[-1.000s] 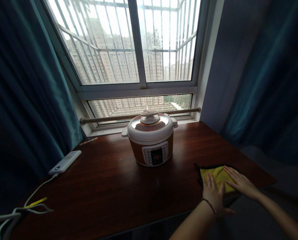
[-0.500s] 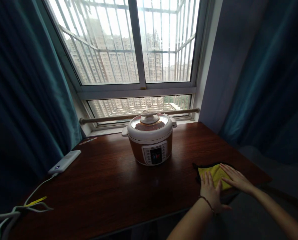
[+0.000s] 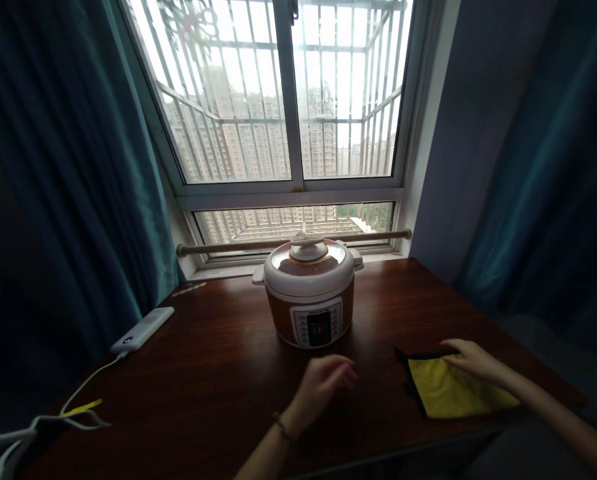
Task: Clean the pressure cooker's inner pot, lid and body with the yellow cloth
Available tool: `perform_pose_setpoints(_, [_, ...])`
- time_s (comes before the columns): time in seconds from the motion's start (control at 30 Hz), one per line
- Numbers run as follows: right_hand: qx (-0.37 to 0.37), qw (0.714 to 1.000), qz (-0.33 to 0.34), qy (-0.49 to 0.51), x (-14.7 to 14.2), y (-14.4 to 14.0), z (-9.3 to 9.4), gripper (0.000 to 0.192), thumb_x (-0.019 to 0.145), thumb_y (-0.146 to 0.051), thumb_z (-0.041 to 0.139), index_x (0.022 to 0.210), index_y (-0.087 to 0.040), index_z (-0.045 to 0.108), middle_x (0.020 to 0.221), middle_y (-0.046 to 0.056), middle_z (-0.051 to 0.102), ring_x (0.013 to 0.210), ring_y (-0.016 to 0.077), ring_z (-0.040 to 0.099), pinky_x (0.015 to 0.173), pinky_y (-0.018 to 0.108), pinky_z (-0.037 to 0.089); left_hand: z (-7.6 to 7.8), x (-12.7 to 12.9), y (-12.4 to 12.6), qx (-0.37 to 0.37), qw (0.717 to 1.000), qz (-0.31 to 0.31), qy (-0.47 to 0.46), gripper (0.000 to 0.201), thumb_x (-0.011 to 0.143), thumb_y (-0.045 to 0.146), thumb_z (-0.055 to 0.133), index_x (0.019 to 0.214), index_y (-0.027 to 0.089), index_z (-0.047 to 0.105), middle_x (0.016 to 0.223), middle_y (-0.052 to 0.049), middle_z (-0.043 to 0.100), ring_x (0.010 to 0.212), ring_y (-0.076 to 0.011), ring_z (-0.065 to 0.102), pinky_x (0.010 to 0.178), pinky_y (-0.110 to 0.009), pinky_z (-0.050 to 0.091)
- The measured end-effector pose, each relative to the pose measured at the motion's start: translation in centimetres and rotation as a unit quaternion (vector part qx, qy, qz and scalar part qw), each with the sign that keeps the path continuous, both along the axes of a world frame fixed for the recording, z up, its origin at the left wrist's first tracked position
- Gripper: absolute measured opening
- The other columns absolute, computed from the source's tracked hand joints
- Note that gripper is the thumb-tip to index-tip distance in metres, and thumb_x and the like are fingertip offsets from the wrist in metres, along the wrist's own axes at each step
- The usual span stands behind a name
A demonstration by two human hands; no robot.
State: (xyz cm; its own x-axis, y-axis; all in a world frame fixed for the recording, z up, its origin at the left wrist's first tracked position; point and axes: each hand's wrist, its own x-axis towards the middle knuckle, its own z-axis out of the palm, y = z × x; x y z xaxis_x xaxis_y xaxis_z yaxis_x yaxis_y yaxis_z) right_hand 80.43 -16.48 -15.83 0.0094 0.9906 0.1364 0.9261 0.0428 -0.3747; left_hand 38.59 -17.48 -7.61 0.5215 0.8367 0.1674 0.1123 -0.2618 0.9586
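Observation:
A yellow cloth with a dark border (image 3: 451, 388) lies flat on the dark wooden table (image 3: 218, 373) at the right front. My right hand (image 3: 471, 361) rests on the cloth's far edge, fingers spread. My left hand (image 3: 323, 381) hovers over the table in front of an electric pressure cooker (image 3: 311, 291), holding nothing, fingers loosely curled. The cooker is white and brown, with its lid on and a control panel facing me.
A white power bank (image 3: 142, 329) lies at the table's left with a white cable (image 3: 73, 400) trailing to the front left corner. A wooden rod (image 3: 238, 244) runs along the barred window behind. Teal curtains hang on both sides.
My left hand has left the cloth and moved left toward the cooker's front. My right hand stays on the cloth. The view has shifted, so everything sits lower and more to the right.

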Motion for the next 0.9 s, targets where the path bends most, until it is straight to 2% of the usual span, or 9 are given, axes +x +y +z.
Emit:
perform_pose_setpoints(0.07, [-0.023, 0.981, 0.034, 0.189, -3.6, 3.6, 4.4, 0.047, 0.072, -0.051, 0.050, 0.098, -0.013, 0.061, 0.103, 0.013, 0.064, 0.094, 0.0240, 0.060, 0.083, 0.034, 0.047, 2.0, -4.6, 3.4, -0.020, 0.979, 0.160, -0.126, 0.030, 0.082, 0.036, 0.043, 0.083, 0.011, 0.059, 0.068, -0.004, 0.064, 0.055, -0.0118, 0.057, 0.054, -0.024, 0.045])
perform_pose_setpoints(0.1, [-0.032, 0.960, 0.036, 0.275, -5.7, 5.5, 6.8, 0.046, 0.074, -0.050, 0.050, 0.098, -0.012, 0.059, 0.103, 0.014, 0.064, 0.092, 0.0237, 0.061, 0.080, 0.036, 0.049, 2.9, -6.6, 5.3, -0.009, 0.947, 0.257, -0.191, 0.026, 0.080, 0.035, 0.047, 0.080, 0.011, 0.058, 0.063, -0.002, 0.062, 0.051, -0.0096, 0.053, 0.050, -0.021, 0.042])
perform_pose_setpoints(0.17, [-0.082, 0.901, -0.002, 0.426, -9.8, 9.6, 11.2, 0.044, 0.078, -0.050, 0.047, 0.099, -0.012, 0.054, 0.100, 0.015, 0.063, 0.081, 0.0210, 0.064, 0.071, 0.035, 0.052, 4.7, -10.1, 9.2, -0.007, 0.885, 0.376, -0.274, 0.020, 0.076, 0.031, 0.051, 0.081, 0.012, 0.057, 0.065, 0.000, 0.060, 0.049, -0.0074, 0.051, 0.048, -0.019, 0.042])
perform_pose_setpoints(0.23, [-0.090, 0.860, -0.058, 0.499, -13.6, 13.4, 14.9, 0.043, 0.081, -0.050, 0.045, 0.102, -0.013, 0.049, 0.097, 0.015, 0.062, 0.071, 0.0164, 0.065, 0.065, 0.030, 0.052, 6.2, -12.3, 12.8, -0.031, 0.858, 0.426, -0.284, 0.016, 0.074, 0.026, 0.053, 0.083, 0.013, 0.056, 0.068, 0.000, 0.059, 0.047, -0.0054, 0.050, 0.046, -0.017, 0.041])
perform_pose_setpoints(0.33, [-0.105, 0.878, -0.125, 0.450, -17.7, 18.0, 17.9, 0.050, 0.084, -0.058, 0.031, 0.105, -0.016, 0.047, 0.086, 0.012, 0.062, 0.059, 0.0143, 0.063, 0.053, 0.027, 0.051, 7.6, -13.7, 16.8, -0.128, 0.863, 0.413, -0.260, 0.015, 0.078, 0.027, 0.049, 0.080, 0.012, 0.051, 0.058, 0.000, 0.054, 0.044, -0.0072, 0.051, 0.045, -0.019, 0.042])
perform_pose_setpoints(0.43, [-0.110, 0.911, -0.152, 0.368, -19.9, 20.8, 18.5, 0.058, 0.084, -0.061, 0.024, 0.101, -0.014, 0.053, 0.074, 0.011, 0.062, 0.053, 0.0159, 0.060, 0.049, 0.028, 0.049, 8.0, -14.1, 19.2, -0.164, 0.877, 0.405, -0.199, 0.021, 0.079, 0.034, 0.049, 0.079, 0.014, 0.048, 0.046, 0.005, 0.043, 0.037, -0.0074, 0.045, 0.040, -0.018, 0.039])
perform_pose_setpoints(0.57, [-0.065, 0.938, -0.153, 0.305, -20.8, 22.5, 17.3, 0.057, 0.082, -0.058, 0.034, 0.090, -0.009, 0.062, 0.070, 0.014, 0.064, 0.062, 0.0224, 0.062, 0.052, 0.029, 0.047, 7.3, -15.1, 21.3, -0.172, 0.904, 0.378, -0.101, 0.029, 0.072, 0.043, 0.055, 0.073, 0.016, 0.044, 0.040, 0.010, 0.033, 0.030, -0.0051, 0.033, 0.034, -0.015, 0.025])
perform_pose_setpoints(0.73, [-0.005, 0.961, -0.169, 0.221, -20.6, 23.9, 16.2, 0.053, 0.082, -0.049, 0.036, 0.092, -0.006, 0.066, 0.098, 0.021, 0.064, 0.097, 0.0298, 0.058, 0.073, 0.030, 0.044, 6.5, -15.5, 22.4, -0.158, 0.930, 0.332, 0.011, 0.043, 0.060, 0.052, 0.063, 0.058, 0.019, 0.036, 0.038, 0.009, 0.032, 0.031, -0.0051, 0.032, 0.034, -0.016, 0.019])
perform_pose_setpoints(0.9, [0.001, 0.968, -0.177, 0.177, -20.1, 25.1, 16.0, 0.055, 0.081, -0.047, 0.035, 0.099, -0.005, 0.065, 0.110, 0.022, 0.059, 0.107, 0.0304, 0.053, 0.080, 0.031, 0.040, 6.5, -14.2, 21.5, -0.179, 0.926, 0.330, -0.017, 0.042, 0.057, 0.051, 0.065, 0.062, 0.018, 0.039, 0.037, 0.009, 0.032, 0.031, -0.0052, 0.032, 0.034, -0.016, 0.018])
